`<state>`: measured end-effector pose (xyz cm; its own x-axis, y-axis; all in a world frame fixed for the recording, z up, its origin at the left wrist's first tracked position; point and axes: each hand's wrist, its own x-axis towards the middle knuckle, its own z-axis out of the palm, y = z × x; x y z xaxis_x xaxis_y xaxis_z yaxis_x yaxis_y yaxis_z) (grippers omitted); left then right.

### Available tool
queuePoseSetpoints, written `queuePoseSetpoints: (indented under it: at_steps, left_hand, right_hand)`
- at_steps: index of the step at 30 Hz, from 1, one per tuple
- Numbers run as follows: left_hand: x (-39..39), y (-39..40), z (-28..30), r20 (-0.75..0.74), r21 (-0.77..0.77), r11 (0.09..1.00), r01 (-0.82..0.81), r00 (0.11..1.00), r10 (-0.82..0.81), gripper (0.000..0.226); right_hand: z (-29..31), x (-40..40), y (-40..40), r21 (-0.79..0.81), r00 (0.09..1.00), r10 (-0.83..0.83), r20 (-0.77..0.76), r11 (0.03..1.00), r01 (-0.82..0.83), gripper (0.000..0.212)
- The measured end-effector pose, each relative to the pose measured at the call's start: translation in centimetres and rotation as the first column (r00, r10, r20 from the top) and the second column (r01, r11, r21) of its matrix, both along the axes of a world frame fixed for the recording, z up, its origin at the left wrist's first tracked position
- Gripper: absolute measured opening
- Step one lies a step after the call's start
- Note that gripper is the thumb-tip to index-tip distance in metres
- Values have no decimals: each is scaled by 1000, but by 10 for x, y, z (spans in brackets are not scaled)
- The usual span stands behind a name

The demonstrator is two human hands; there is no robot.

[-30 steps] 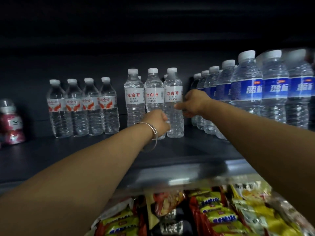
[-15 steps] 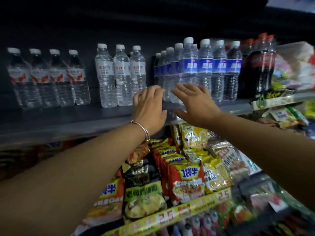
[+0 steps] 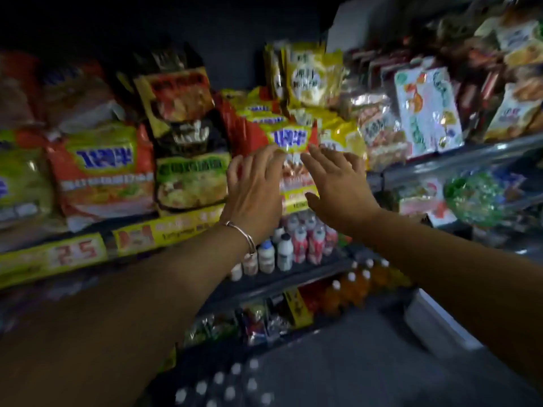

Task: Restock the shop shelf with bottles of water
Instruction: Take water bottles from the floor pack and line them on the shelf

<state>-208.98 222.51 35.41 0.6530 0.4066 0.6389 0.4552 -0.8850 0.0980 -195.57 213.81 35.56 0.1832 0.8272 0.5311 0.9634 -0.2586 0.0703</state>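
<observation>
- Left of the fingers, a shelf (image 3: pixel 88 248) with a yellow price strip carries packets (image 3: pixel 102 177) of instant noodles, standing upright and packed side by side; print is too blurred to read.
- The left hand (image 3: pixel 255 189), a bangle (image 3: pixel 244 236) at its wrist, is held up with fingers (image 3: pixel 249 165) spread and released, grasping nothing.
- Between the two hands shows a red and yellow packet (image 3: pixel 293 148) on the same shelf; whether the fingertips touch it cannot be told.
- The right hand (image 3: pixel 338 186) is likewise open, fingers (image 3: pixel 320 163) loose and empty, just beside the left.
- Below the fingers, a lower shelf (image 3: pixel 293 277) holds small drink bottles (image 3: pixel 285 254) with white and red bodies, upright; further down and right stand orange drinks (image 3: pixel 352 289).
- The water bottles (image 3: pixel 223 383) are well below the fingers, at the bottom edge near the floor: only a cluster of white caps shows, blurred and dark, bodies hidden. The caps face up, so the long axis stands upright.
- Right of the fingers, another shelf (image 3: pixel 470 154) bears more snack bags (image 3: pixel 426 110), leaning and blurred.
</observation>
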Motion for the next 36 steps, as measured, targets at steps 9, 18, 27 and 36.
queuePoseSetpoints:
  at_steps: [9,18,27,36]
  left_hand:
    - [-20,-9,-265,-171,-146,988,44,983,-69,73]
    - [-70,-14,-521,-320,-303,952,-35,945,-68,79]
    - [-96,-13,-675,-382,-458,884,-97,919,-97,70]
    - [-111,-11,-709,-349,-567,818,-101,929,-127,66]
  right_hand:
    - [-271,-19,-13,-191,977,-59,-207,981,18,63]
    - [-536,-77,-26,-516,931,-162,-326,856,-31,85]
    - [-701,-117,-24,-710,833,-210,-512,649,-273,92]
    - [-746,-123,-12,-610,634,-264,-726,673,-418,71]
